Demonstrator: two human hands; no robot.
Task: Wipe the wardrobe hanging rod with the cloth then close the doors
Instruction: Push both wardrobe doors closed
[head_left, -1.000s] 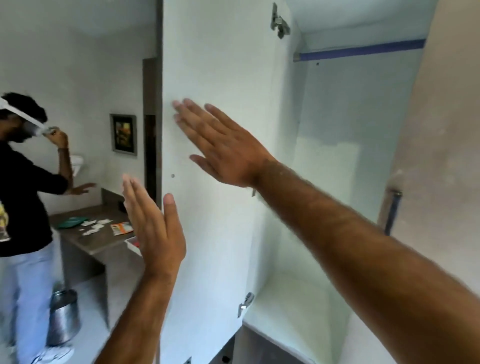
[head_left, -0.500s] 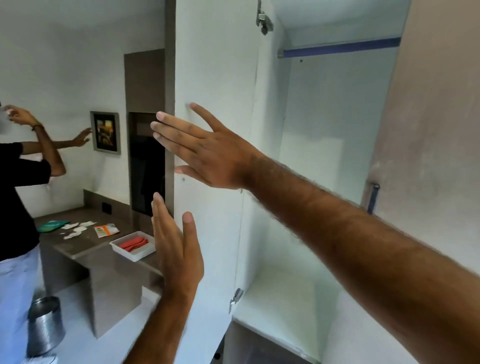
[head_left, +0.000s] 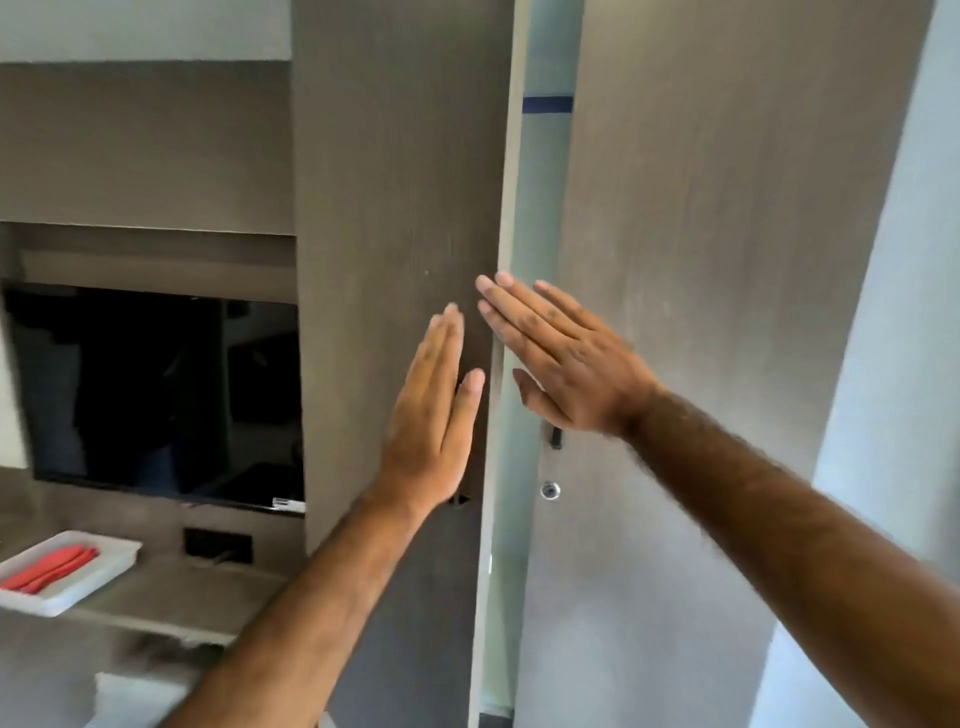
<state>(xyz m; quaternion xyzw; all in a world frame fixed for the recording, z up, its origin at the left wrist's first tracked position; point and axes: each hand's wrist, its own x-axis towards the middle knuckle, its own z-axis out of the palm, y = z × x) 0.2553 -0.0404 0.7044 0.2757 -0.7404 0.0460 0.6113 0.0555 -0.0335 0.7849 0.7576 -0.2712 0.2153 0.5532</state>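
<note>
The wardrobe's left door (head_left: 395, 182), dark grey-brown, stands almost shut, and my left hand (head_left: 434, 410) lies flat on its outer face with the fingers straight. My right hand (head_left: 561, 358) is flat too, its fingertips at the left door's edge, across the narrow gap. The right door (head_left: 727, 260) is nearly shut beside it, with a small round lock (head_left: 549, 490) near its edge. Through the gap a short piece of the blue hanging rod (head_left: 548, 104) shows. No cloth is in view and both hands hold nothing.
A dark TV screen (head_left: 156, 395) sits in a recess to the left. Below it a counter (head_left: 171, 592) holds a white tray (head_left: 111, 569) with red items. A pale wall (head_left: 893, 415) lies to the right of the wardrobe.
The left door has swung from wide open to almost shut, with both hands moving with it. The wardrobe's inside is now hidden but for a slit. The other person has left the view.
</note>
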